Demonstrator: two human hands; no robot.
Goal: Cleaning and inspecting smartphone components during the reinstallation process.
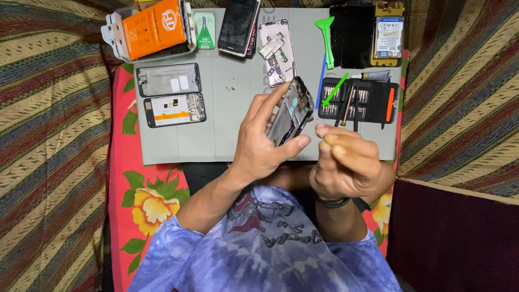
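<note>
A dark phone frame (292, 111) is held up above the near middle of the grey work mat (232, 130), tilted on edge. It is gripped by the left hand (265, 143), thumb pressed along its lower side and fingers wrapped behind its upper side. Just to its right, the right hand (348, 165) is seen with fingers curled and fingertips drawn together; whether something tiny is pinched there cannot be told. A dark band is worn on that wrist.

Around them, the mat is crowded. At the far left corner an orange box (154, 27) is seen lying in a white tray. Below it, near the left edge, two stripped phone bodies (170, 94) are laid one under the other. Along the far edge a green card (205, 30), a dark handset (238, 27) and an opened phone with exposed parts (277, 51) are lined up. Further right, a green plastic pry tool (326, 38) and a blue spudger (323, 81) lie beside a black screen panel (351, 35), and a phone with its battery showing (388, 32) sits at the far right corner. By the right edge an open black bit case (359, 100) is crossed by a green stick (335, 89) and a screwdriver (347, 105). The case's near left corner is partly covered by the raised frame and the right fingers.

The mat rests on a red floral cloth (146, 189).
</note>
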